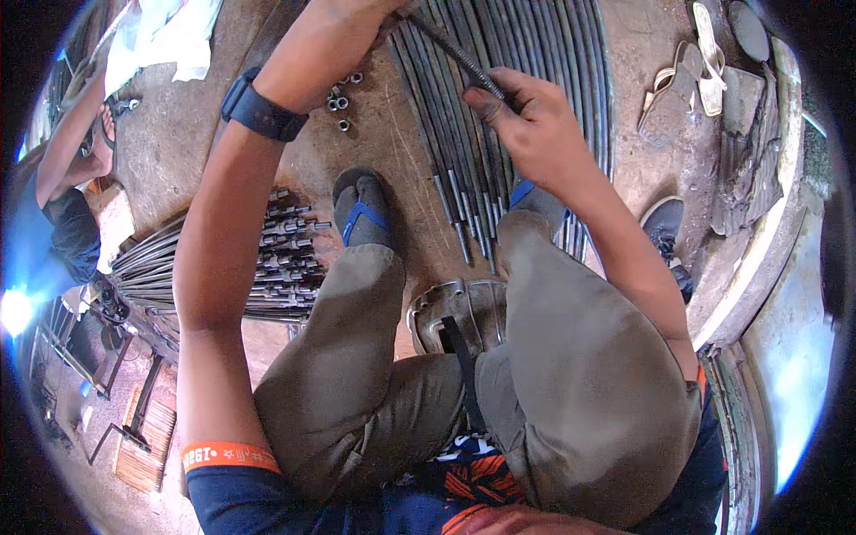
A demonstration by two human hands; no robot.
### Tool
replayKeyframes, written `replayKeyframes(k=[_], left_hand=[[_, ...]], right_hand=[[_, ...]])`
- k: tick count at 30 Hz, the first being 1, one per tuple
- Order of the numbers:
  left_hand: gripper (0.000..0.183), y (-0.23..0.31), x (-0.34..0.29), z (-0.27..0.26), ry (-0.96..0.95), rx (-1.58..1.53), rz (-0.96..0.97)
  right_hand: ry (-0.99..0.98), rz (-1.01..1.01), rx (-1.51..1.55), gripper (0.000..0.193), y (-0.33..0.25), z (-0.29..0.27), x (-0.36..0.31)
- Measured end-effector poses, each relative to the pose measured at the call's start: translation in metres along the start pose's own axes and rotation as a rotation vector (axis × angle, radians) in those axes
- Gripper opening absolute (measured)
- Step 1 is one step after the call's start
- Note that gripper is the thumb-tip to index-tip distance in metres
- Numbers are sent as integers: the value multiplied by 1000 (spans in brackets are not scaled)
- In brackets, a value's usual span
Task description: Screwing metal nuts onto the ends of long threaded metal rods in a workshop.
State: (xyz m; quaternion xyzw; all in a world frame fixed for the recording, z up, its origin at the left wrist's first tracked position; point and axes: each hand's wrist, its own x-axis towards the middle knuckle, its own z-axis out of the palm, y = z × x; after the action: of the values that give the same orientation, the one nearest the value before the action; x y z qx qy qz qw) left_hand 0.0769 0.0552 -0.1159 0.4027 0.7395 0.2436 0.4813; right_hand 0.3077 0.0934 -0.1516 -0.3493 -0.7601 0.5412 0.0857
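A dark threaded rod (pixel 450 49) slants between my two hands, above the floor. My right hand (pixel 539 125) pinches its lower end between thumb and fingers. At the top edge, my left hand (pixel 334 40) meets the rod's other end with curled fingers, partly cut off by the picture's rim. Under the rod, many long dark metal rods (pixel 557 53) lie side by side, several with brighter ends toward me. Loose hex nuts (pixel 341 102) are scattered on the floor below my left wrist.
A bundle of rods with nut-like fittings on their ends (pixel 290 254) lies left of my feet. A ribbed metal part (pixel 486 303) sits between my legs. Sandals (pixel 673 89) and a dark shoe (pixel 663 223) are at right. Another person's arm (pixel 76 134) shows at left, near a bright light (pixel 16 312).
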Motion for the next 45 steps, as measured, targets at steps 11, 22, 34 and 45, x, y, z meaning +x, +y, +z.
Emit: replayKeyframes(k=[11,22,34,45], left_hand=[[51,13,-6,18,84,-135,-68],[47,-47,13,20,177,-182,616],[61,-15,13,10,111,54,166],[65,-16,14,32,241,53,121]], right_hand=[[-106,15,60,25,1,-8,8],[-526,441,877,38,2,-22,7],[103,-5,-32,36,3,1,1],[231,-65,-45,24,6,9,3]])
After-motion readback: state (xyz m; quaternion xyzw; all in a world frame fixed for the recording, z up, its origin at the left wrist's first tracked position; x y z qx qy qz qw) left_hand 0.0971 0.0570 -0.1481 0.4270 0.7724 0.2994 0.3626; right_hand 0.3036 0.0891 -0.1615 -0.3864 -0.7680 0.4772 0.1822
